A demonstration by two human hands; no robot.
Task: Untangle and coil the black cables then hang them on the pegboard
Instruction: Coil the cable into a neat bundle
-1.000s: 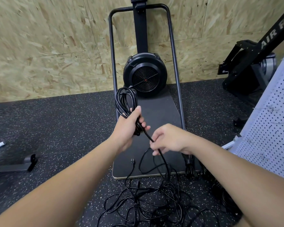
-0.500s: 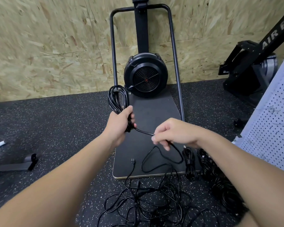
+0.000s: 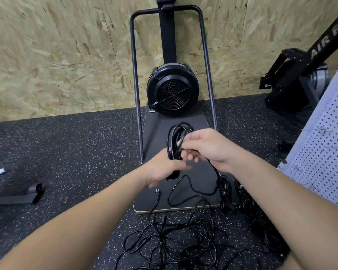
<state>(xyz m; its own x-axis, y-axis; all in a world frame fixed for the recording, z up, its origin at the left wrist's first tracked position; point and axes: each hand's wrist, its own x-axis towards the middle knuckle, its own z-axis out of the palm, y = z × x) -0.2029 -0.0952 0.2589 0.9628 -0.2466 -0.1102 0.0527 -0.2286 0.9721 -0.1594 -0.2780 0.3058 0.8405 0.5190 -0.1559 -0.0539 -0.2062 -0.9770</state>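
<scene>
Gripping the lower part of a black coil, the left hand holds the loops upright above the dark base board of a fan machine. The right hand is close beside the left, its fingers curled over the upper strands of the same coil. From under the right hand a loose cable drops to the board, curves across it, and joins the tangle of black cables on the speckled floor in front of the board's near edge. A plug lies on the board below the left hand. Two bundles, already wound, lie at the board's right corner, partly hidden by the right forearm; more wound cable lies just beyond them on the floor. A white pegboard stands at the right edge, well apart from the coil; no cable is seen on it. Chipboard wall closes the background.
</scene>
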